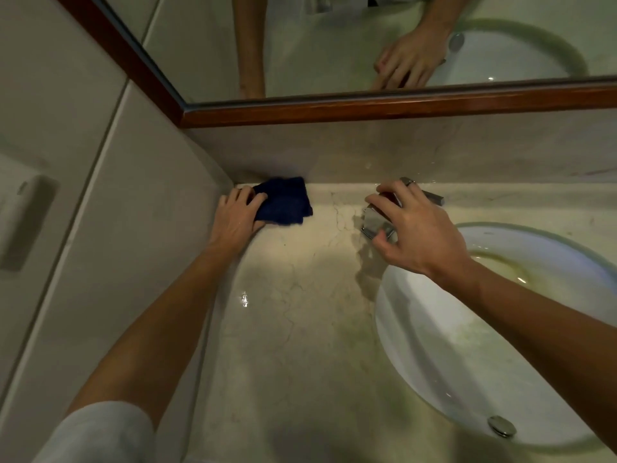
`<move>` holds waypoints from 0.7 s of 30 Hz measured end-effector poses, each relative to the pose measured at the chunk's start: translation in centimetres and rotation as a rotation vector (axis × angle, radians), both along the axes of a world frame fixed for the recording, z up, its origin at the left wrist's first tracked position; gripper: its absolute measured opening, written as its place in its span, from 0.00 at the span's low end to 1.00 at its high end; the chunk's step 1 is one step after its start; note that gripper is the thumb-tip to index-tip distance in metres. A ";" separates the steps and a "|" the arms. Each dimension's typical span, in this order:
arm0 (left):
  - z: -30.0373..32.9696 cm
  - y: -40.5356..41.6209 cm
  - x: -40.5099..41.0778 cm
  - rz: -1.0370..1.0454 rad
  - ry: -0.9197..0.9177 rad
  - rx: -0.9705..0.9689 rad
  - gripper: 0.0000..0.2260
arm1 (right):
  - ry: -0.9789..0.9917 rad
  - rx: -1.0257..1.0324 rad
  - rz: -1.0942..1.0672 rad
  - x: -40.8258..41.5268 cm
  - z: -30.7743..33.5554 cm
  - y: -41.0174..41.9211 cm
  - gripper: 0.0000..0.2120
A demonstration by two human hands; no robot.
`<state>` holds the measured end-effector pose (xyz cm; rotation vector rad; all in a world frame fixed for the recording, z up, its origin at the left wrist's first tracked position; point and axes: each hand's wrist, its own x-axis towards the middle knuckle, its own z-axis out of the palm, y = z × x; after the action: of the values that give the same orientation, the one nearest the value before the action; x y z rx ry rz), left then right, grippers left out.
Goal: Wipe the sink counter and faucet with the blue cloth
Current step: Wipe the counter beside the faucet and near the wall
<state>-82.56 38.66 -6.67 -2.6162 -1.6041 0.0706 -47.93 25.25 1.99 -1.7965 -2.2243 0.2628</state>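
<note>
A dark blue cloth (285,202) lies crumpled on the beige marble counter (300,312), pushed into the back left corner where the side wall meets the backsplash. My left hand (235,217) grips the cloth's near left edge with curled fingers. The chrome faucet (377,223) stands behind the white oval basin (467,345), its lever reaching right. My right hand (410,228) rests over the faucet with spread, bent fingers around its body and hides most of it.
A wood-framed mirror (367,110) runs above the backsplash and reflects my arms. A tiled wall (100,195) closes the left side. A chrome drain plug (501,426) sits in the basin. A wet sheen shows on the counter near its middle.
</note>
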 end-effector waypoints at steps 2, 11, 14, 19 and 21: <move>-0.5 0.2 -0.1 0.004 -0.013 0.019 0.22 | 0.009 -0.007 -0.007 0.0 -0.1 0.0 0.25; -1.8 0.8 7.7 -0.203 -0.214 -0.006 0.19 | 0.006 -0.027 0.003 -0.3 0.0 0.0 0.28; -1.5 0.1 12.2 -0.270 -0.170 -0.063 0.21 | 0.006 -0.017 -0.004 -0.3 0.1 0.0 0.28; -1.1 0.3 10.5 -0.298 -0.108 -0.039 0.22 | 0.027 0.001 0.005 -0.2 0.1 -0.1 0.28; -0.7 0.5 8.0 -0.244 -0.095 -0.059 0.24 | 0.022 0.007 0.013 -0.2 0.1 -0.1 0.27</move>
<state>-74.57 39.19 -7.37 -2.8788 -1.3128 -0.0217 -48.12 25.10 2.05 -1.7677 -2.2205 0.2761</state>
